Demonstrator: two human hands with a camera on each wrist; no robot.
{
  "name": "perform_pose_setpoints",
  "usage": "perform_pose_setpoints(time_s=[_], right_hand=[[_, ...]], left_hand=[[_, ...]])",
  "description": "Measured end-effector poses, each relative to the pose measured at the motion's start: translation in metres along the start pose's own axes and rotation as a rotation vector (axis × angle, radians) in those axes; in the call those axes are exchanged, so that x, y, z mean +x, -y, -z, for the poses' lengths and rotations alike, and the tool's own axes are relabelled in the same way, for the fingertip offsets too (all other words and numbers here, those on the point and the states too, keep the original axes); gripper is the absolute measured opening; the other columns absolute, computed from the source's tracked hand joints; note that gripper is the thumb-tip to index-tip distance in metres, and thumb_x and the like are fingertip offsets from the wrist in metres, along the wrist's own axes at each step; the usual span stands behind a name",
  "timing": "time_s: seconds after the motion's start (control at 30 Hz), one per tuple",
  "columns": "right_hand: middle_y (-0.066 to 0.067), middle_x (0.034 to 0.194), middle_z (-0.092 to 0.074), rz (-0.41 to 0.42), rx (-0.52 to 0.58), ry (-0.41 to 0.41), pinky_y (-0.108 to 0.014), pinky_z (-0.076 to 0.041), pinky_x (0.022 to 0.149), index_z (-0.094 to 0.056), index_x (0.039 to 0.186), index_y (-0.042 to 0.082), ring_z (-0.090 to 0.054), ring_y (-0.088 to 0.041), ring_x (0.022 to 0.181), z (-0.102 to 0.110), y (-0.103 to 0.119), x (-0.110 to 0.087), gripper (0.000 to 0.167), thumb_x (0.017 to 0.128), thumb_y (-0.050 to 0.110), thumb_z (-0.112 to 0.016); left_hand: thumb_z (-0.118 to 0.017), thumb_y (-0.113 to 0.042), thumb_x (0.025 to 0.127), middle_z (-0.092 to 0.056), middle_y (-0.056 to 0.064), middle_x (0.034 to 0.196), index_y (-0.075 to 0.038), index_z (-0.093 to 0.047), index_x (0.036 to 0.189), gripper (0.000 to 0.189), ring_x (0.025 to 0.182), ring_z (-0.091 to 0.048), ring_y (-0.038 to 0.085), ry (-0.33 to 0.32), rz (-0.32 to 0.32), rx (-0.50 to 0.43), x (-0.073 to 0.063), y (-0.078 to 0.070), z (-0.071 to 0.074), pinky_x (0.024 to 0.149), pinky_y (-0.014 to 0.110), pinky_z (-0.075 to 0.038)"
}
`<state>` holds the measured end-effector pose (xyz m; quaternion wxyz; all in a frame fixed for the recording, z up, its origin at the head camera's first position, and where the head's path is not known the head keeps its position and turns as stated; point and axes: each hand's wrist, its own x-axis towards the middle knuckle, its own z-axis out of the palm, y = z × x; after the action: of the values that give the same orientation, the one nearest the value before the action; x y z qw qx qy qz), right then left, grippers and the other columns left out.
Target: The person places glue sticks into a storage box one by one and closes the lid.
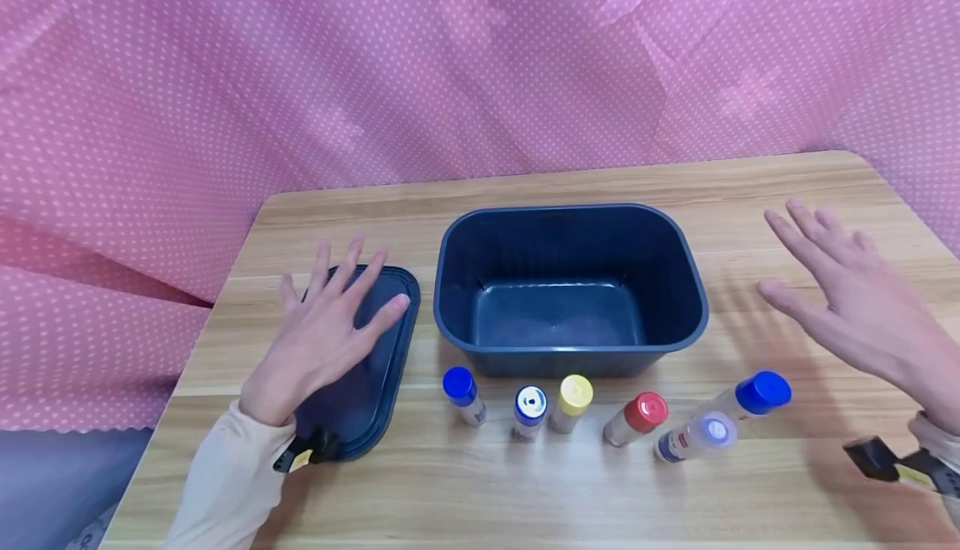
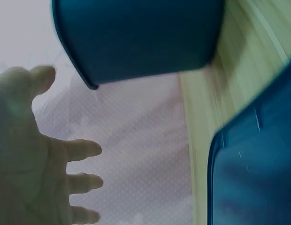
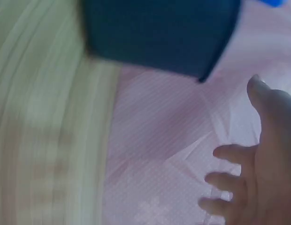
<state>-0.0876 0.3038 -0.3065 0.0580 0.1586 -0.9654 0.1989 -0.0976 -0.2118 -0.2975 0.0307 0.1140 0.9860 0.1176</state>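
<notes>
Visibly marked but beyond reading, with no word, brand or number legible in any view.

Printed in blue and red, too small to decipher, on the translucent-capped bottle [image 1: 693,439] at four o'clock in the head view; marked just as faintly on the blue-capped bottle [image 1: 757,395] beside it. Stamped with a dark sign, unclear in shape, on the white-topped bottle [image 1: 531,405] at five o'clock. Lettered illegibly on the right wrist's black strap [image 1: 941,477], at four o'clock near the edge.
</notes>
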Motion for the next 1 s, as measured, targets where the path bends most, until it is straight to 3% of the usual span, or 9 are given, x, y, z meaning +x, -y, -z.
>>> perform_pose_setpoints(time_s=[0.03, 0.1, 0.17, 0.27, 0.37, 0.5, 0.67, 0.87, 1.0], right_hand=[[-0.011, 0.161, -0.006, 0.012, 0.055, -0.007, -0.066, 0.005, 0.111, -0.015, 0.156, 0.021, 0.000, -0.040, 0.145, 0.002, 0.001, -0.002, 0.067, 0.100, 0.026, -0.052], [-0.006, 0.161, -0.013, 0.035, 0.178, -0.020, -0.070, -0.002, 0.108, -0.020, 0.155, 0.024, -0.009, -0.029, 0.146, 0.005, 0.004, -0.007, 0.064, 0.100, 0.015, -0.052], [0.003, 0.159, -0.019, 0.044, 0.245, -0.031, -0.064, -0.008, 0.113, -0.026, 0.153, 0.026, -0.016, -0.015, 0.145, 0.009, 0.009, -0.011, 0.063, 0.099, 0.009, -0.053], [0.011, 0.155, -0.029, 0.075, 0.281, -0.044, -0.028, -0.014, 0.118, -0.034, 0.150, 0.023, -0.022, 0.008, 0.136, 0.015, 0.015, -0.017, 0.064, 0.095, 0.002, -0.057], [0.011, 0.150, -0.040, 0.120, 0.293, -0.053, -0.002, -0.021, 0.102, -0.041, 0.147, 0.016, -0.031, 0.009, 0.132, 0.021, 0.024, -0.022, 0.066, 0.088, -0.005, -0.064], [0.002, 0.142, -0.051, 0.225, 0.338, -0.078, -0.005, -0.033, 0.099, -0.050, 0.138, 0.003, -0.042, 0.001, 0.130, 0.026, 0.032, -0.027, 0.069, 0.075, -0.013, -0.074], [-0.006, 0.134, -0.059, 0.298, 0.362, -0.099, -0.008, -0.038, 0.097, -0.056, 0.129, -0.006, -0.050, -0.006, 0.126, 0.021, 0.037, -0.038, 0.076, 0.059, -0.017, -0.081], [-0.010, 0.126, -0.063, 0.286, 0.398, -0.066, -0.010, -0.039, 0.097, -0.059, 0.124, -0.007, -0.055, -0.007, 0.121, 0.012, 0.042, -0.050, 0.080, 0.050, -0.018, -0.084], [-0.012, 0.123, -0.065, 0.282, 0.463, -0.033, -0.012, -0.040, 0.098, -0.059, 0.122, -0.008, -0.057, -0.009, 0.118, 0.002, 0.042, -0.058, 0.075, 0.052, -0.021, -0.082]], left_hand=[[-0.030, -0.067, 0.095, -0.002, 0.006, 0.162, -0.019, -0.017, 0.155, 0.078, 0.145, 0.012, 0.034, 0.013, -0.010, -0.044, 0.001, -0.001, 0.002, 0.104, 0.076, 0.003], [-0.031, -0.062, 0.098, -0.009, 0.008, 0.161, -0.015, -0.018, 0.155, 0.075, 0.147, -0.001, 0.034, 0.028, -0.028, -0.155, 0.004, -0.004, 0.006, 0.110, 0.068, -0.007], [-0.035, -0.056, 0.100, -0.022, 0.010, 0.158, -0.010, -0.024, 0.153, 0.070, 0.144, -0.021, 0.034, 0.026, -0.039, -0.278, 0.007, -0.007, 0.010, 0.112, 0.060, -0.022], [-0.042, -0.047, 0.101, -0.045, 0.014, 0.146, -0.005, -0.038, 0.147, 0.063, 0.129, -0.048, 0.032, 0.005, -0.019, -0.494, 0.011, -0.011, 0.014, 0.105, 0.048, -0.040], [-0.047, -0.038, 0.102, -0.057, 0.020, 0.132, 0.003, -0.048, 0.138, 0.055, 0.114, -0.061, 0.027, 0.018, 0.006, -0.758, 0.016, -0.015, 0.017, 0.097, 0.039, -0.049], [-0.049, -0.025, 0.102, -0.062, 0.025, 0.117, 0.013, -0.049, 0.130, 0.047, 0.099, -0.067, 0.021, 0.085, 0.020, -1.079, 0.024, -0.018, 0.019, 0.088, 0.032, -0.054], [-0.050, -0.014, 0.101, -0.066, 0.015, 0.102, 0.015, -0.054, 0.119, 0.034, 0.092, -0.067, 0.022, 0.192, 0.014, -1.344, 0.027, -0.016, 0.013, 0.085, 0.037, -0.056], [-0.051, -0.009, 0.100, -0.067, 0.010, 0.097, -0.006, -0.068, 0.103, 0.017, 0.089, -0.067, 0.020, 0.321, 0.019, -1.493, 0.027, -0.017, 0.006, 0.086, 0.039, -0.055], [-0.051, -0.007, 0.100, -0.068, 0.010, 0.099, -0.009, -0.069, 0.101, 0.019, 0.091, -0.067, 0.019, 0.382, -0.001, -1.540, 0.027, -0.018, 0.003, 0.086, 0.038, -0.055]])
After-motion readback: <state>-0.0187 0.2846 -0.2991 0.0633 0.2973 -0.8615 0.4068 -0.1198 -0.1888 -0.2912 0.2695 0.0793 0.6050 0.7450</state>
